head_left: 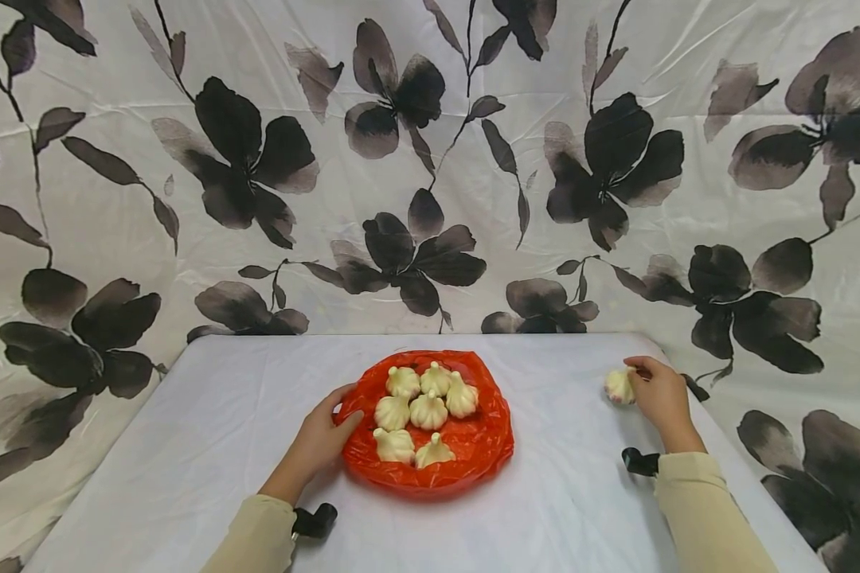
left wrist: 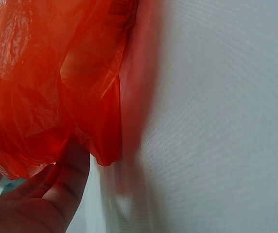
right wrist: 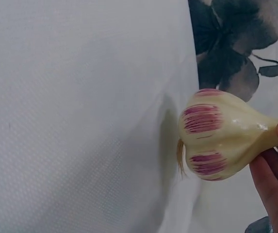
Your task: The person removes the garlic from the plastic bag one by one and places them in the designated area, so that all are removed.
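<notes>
In the head view, a red plastic bag (head_left: 473, 446), spread in a round, dish-like shape, sits mid-table with several pale garlic bulbs (head_left: 428, 411) on it. My left hand (head_left: 322, 438) grips its left rim, thumb over the top; the left wrist view shows fingers (left wrist: 73, 174) beneath the crinkled bag (left wrist: 37, 82). Over at the table's right side, my right hand (head_left: 661, 398) pinches one garlic bulb (head_left: 619, 387) by its stem. Up close in the right wrist view, that bulb (right wrist: 216, 138) has purple streaks and a tuft of roots, lying sideways close over the white cloth.
A white cloth covers the table (head_left: 559, 509), whose right edge runs close by my right hand. Behind and around it hangs a pale sheet (head_left: 502, 263) with dark flowers. Black wrist mounts (head_left: 315, 521) jut inward from both sleeves.
</notes>
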Tool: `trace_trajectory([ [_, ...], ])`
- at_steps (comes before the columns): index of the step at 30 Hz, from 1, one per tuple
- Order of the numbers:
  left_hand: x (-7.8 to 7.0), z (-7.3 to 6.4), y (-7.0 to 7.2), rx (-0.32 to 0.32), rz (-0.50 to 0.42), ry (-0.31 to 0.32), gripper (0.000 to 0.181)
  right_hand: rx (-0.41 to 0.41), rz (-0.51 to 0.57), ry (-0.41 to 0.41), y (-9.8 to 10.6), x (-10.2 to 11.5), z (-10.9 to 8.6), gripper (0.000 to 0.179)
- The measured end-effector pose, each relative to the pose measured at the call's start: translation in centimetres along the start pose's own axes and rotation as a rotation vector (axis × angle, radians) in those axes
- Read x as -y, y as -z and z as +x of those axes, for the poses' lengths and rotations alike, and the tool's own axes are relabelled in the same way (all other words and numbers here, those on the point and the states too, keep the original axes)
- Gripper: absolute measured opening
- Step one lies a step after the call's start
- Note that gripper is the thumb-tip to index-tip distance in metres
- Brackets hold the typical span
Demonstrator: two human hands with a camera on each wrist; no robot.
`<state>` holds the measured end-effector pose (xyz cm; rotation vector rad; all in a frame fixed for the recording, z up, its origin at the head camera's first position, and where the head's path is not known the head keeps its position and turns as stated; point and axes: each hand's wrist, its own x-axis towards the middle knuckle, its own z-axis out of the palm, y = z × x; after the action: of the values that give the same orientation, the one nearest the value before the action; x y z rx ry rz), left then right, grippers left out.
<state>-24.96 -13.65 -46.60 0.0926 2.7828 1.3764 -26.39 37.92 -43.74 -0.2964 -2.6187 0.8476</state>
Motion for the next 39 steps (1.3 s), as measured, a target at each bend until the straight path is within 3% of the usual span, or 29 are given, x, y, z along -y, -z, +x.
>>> trace_trajectory([
  [18,-0.2,-0.3,-0.2,0.007,-0.019,0.030,0.055,0.017,0.006,-0.046,-0.2,-0.6,-0.3,0.030],
  [32,0.0,-0.3,0.1,0.009,-0.016,0.043,0.057,0.008,0.003,0.041,-0.1,1.1,-0.1,0.028],
  [39,-0.1,-0.4,-0.1,0.001,-0.018,0.044,0.056,0.071,0.039,0.057,-0.1,2.7,-0.4,0.030],
])
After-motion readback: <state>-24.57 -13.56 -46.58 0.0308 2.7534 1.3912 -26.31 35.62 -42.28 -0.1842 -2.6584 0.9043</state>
